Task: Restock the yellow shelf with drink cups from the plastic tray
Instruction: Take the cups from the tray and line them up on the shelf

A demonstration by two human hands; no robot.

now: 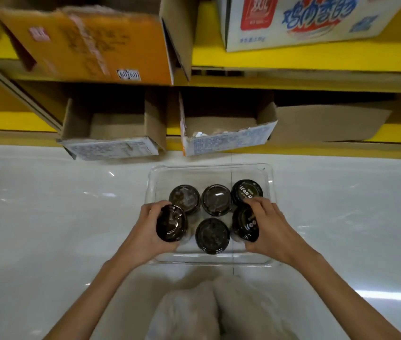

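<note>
With the clear plastic tray [269, 190] on the pale floor just before the yellow shelf [317, 57], I've my left hand [145, 231] clasping one black-lidded drink cup [171, 223], my right hand [269, 227] another [244, 224], presumably to carry two per trip.

One head-worn wide-angle view, looking forward and steeply down, close above the plastic tray [269, 182] on the floor [47, 217], yellow shelf [292, 58] across the top edge
</note>
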